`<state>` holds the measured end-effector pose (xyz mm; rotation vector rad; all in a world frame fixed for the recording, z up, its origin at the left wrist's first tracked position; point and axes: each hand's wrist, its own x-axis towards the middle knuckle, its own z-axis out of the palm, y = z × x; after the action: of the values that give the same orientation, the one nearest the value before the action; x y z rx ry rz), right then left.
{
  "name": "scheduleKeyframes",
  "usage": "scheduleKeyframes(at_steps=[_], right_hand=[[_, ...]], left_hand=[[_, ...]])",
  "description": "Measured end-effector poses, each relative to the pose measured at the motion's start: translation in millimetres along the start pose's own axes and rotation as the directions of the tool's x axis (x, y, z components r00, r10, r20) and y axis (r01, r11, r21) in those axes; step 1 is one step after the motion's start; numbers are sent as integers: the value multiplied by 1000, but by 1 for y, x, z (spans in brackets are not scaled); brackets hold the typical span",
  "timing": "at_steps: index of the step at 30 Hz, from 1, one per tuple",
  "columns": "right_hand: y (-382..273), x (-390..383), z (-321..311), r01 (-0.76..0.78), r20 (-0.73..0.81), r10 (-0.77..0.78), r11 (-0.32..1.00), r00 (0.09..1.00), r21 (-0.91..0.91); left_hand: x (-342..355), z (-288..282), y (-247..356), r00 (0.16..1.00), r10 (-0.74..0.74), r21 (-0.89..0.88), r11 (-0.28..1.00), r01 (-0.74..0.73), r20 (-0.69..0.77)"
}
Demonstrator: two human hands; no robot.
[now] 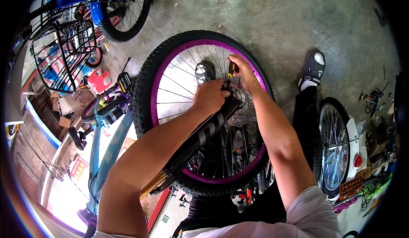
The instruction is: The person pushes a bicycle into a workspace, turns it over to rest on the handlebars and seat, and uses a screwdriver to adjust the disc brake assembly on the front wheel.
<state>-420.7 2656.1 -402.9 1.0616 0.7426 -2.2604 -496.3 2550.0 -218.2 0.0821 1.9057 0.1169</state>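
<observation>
A bicycle wheel with a purple rim [155,94] and black knobby tyre [142,74] fills the middle of the view. Along it lies a black fork leg [208,131], its end close to the hub. My right hand [246,74] grips a screwdriver [231,69] with a yellow and black handle, above the fork end. My left hand [209,96] is closed at the fork end, fingertips pinched around a small part I cannot make out. A brake disc [244,103] shows beside my right wrist. Where the screwdriver's tip meets the metal is hard to see.
A blue bicycle [98,8] and a black wire basket [64,54] stand at the far left. The light blue frame [111,152] of another bicycle is left of my arm. At right are a wheel with a white mudguard [352,146] and loose parts [374,99] on the concrete floor [272,20].
</observation>
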Motion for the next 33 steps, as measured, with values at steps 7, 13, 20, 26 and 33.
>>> scheduleKeyframes(at_steps=[7, 13, 20, 26, 33], right_hand=[[7, 28, -11, 108, -42, -126, 948, 991, -299], [-77, 25, -36, 104, -232, -144, 979, 962, -175], [-147, -31, 0, 326, -197, -293, 932, 936, 161], [-156, -29, 20, 313, -347, -211, 911, 914, 270], [-145, -33, 24, 217, -266, -216, 976, 939, -27]], left_hand=[[1, 0, 0, 1000, 10, 53, 999, -9, -9], [10, -12, -2, 989, 31, 115, 992, -49, 147], [67, -76, 15, 995, 74, 139, 987, -83, 68], [98, -90, 76, 867, 359, -110, 902, -417, -345], [114, -77, 85, 934, 299, 105, 953, -283, -194]])
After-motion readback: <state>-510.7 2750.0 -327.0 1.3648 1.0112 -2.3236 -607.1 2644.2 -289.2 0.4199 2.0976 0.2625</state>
